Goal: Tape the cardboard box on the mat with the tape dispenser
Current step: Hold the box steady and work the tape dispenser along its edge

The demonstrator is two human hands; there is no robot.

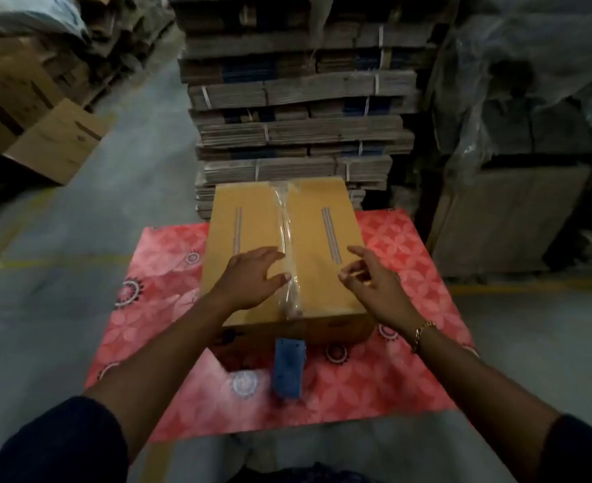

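A brown cardboard box [252,217] sits on a red patterned mat [409,371]. A wrinkled strip of clear tape [286,224] runs along the box's centre seam from the far edge to the near edge. My left hand [249,277] lies flat on the box top, fingers spread, thumb touching the tape. My right hand [374,284] hovers over the right half of the box, fingers loosely curled and empty. A blue tape dispenser [287,367] stands on the mat just in front of the box, held by neither hand.
A tall stack of strapped flat cartons [298,99] rises right behind the box. An open carton [54,141] lies on the grey floor at left. Plastic-wrapped goods [531,99] and a board [503,221] stand at right.
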